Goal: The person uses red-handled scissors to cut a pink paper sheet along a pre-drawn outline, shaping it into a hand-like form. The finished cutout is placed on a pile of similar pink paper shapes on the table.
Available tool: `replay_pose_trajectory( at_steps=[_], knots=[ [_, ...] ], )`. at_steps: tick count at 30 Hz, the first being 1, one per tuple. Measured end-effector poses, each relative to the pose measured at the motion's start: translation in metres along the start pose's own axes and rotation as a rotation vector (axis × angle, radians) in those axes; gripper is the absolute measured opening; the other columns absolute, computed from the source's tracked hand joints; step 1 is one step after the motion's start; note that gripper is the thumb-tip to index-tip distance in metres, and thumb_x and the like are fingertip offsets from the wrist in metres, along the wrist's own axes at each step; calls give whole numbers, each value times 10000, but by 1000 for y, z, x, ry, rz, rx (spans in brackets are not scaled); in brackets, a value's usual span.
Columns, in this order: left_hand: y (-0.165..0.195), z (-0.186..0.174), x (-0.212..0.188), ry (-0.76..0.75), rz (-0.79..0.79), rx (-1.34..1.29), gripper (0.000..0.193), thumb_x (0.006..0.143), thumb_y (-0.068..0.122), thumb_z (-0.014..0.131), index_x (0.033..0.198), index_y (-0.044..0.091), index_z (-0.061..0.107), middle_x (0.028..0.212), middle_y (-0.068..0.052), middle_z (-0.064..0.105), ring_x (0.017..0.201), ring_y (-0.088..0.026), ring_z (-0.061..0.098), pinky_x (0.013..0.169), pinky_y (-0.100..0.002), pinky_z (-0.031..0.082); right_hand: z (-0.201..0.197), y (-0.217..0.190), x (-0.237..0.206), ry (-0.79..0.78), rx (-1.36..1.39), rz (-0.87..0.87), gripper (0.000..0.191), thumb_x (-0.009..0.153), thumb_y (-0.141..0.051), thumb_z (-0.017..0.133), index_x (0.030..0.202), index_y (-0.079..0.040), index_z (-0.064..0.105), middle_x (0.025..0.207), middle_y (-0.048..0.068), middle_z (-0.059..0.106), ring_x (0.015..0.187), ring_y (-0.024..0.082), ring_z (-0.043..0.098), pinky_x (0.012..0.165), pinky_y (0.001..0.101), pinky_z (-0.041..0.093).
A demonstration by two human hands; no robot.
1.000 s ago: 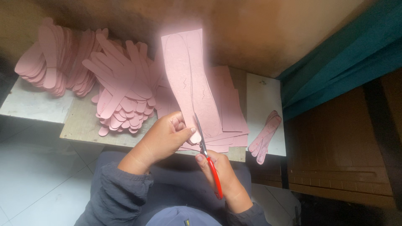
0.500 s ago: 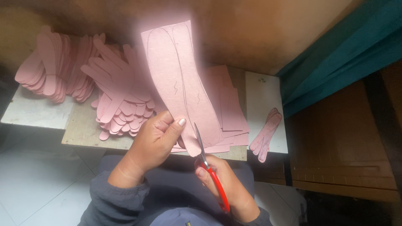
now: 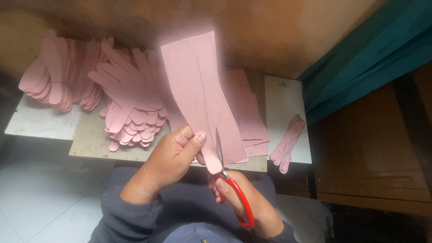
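Above the low worktop [image 3: 90,144], a long pink sheet [image 3: 198,90] stands lifted and tilted away from the person, its lower end pinched in the left hand [image 3: 175,155]. The fingers [image 3: 194,139] of that hand are clamped on the sheet's near edge, thumb on the front face, apparently so that the faint curved outline drawn on it faces the eyes and the free length hangs clear of the piles below. The right hand [image 3: 245,198] works a pair of red-handled scissors [image 3: 227,180]; its fingers are closed through and around the handle loops, and the blades point up into the bottom of the sheet just right of the left thumb, where a rounded tip is already shaped. Holding the sheet close to the cut likely keeps it stiff against the blades.

On the worktop lie more pink flat sheets [image 3: 247,112], directly behind the lifted one. To the left, a fanned heap of cut-out pieces [image 3: 130,117] spreads beside tighter stacks of pieces [image 3: 54,81] further left. A small separate bundle [image 3: 288,141] rests on the white slab [image 3: 283,99] at the right, well apart from the rest.
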State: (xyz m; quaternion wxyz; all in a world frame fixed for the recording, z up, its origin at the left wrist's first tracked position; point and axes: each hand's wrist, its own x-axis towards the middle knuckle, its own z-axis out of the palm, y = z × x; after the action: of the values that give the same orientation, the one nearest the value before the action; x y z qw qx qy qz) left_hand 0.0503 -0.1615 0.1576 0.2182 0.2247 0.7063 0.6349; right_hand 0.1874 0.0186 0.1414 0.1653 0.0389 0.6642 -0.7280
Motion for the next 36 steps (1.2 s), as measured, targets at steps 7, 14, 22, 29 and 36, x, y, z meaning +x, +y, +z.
replay_pose_trajectory(
  at_steps=[7, 14, 22, 29, 36],
  knots=[
    [-6, 3, -1, -35, 33, -136, 269, 1029, 252, 537, 984, 20, 666, 837, -23, 733, 736, -80, 675, 687, -246, 563, 2, 11, 8, 104, -103, -12, 485, 985, -509, 534, 874, -39, 589, 792, 14, 547, 721, 109, 530, 667, 265, 489],
    [-5, 5, -3, 0, 30, -96, 266, 1025, 246, 535, 1002, 22, 678, 825, -26, 731, 718, -80, 672, 671, -241, 559, -3, 12, 9, 147, -243, -7, 523, 959, -549, 547, 838, -44, 611, 679, -5, 534, 643, 94, 523, 590, 272, 480],
    [-4, 6, -1, 14, 45, -86, 269, 1024, 250, 537, 1008, 21, 676, 811, -26, 730, 714, -85, 678, 663, -247, 557, -5, 17, 11, 176, -200, 67, 470, 957, -485, 587, 816, -36, 590, 623, -31, 464, 581, 93, 421, 522, 277, 382],
    [-5, 6, -1, 31, 43, -38, 271, 1019, 261, 542, 959, 24, 658, 782, -37, 728, 686, -98, 688, 633, -253, 552, -5, 24, 15, 219, -293, -87, 413, 1000, -363, 615, 787, -11, 590, 655, -57, 461, 650, 63, 383, 546, 260, 367],
    [-4, 5, 1, 37, 20, -23, 275, 1015, 256, 538, 952, 18, 659, 769, -47, 736, 678, -101, 697, 629, -258, 556, -4, 26, 19, 242, -351, -83, 346, 1011, -288, 613, 797, -17, 600, 649, -62, 451, 645, 56, 382, 545, 263, 381]
  ],
)
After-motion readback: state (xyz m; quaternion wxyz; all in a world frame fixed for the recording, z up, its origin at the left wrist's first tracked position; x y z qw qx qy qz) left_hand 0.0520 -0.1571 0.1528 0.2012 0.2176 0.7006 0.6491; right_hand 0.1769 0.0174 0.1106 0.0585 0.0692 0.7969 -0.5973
